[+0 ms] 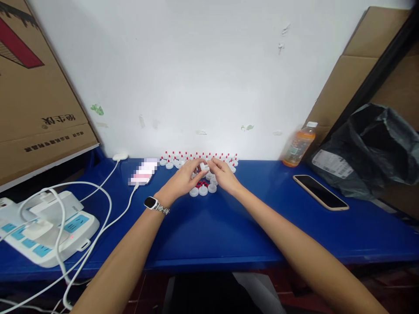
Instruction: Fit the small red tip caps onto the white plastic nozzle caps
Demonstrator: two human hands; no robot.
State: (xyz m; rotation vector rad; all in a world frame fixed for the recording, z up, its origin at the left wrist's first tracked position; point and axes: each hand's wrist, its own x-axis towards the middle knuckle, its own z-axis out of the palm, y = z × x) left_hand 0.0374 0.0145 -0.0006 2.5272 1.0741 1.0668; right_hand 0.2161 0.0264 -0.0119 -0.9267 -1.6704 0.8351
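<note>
My left hand (185, 176), with a watch on its wrist, and my right hand (223, 174) meet over the blue table (229, 226) near the wall. Together their fingertips pinch one small white cap (204, 166). Below and between the hands lie several loose white caps (203, 190) and small red pieces (202, 183). Behind the hands a row of white caps with red tips (196, 156) stands along the wall.
A white power strip (49, 231) with plugs and white cables sits at the left, beside a cardboard box (36, 96). A phone on a cable (144, 172) lies left of the caps. At the right are an orange drink bottle (298, 146), a dark phone (321, 192) and a black plastic bag (373, 144).
</note>
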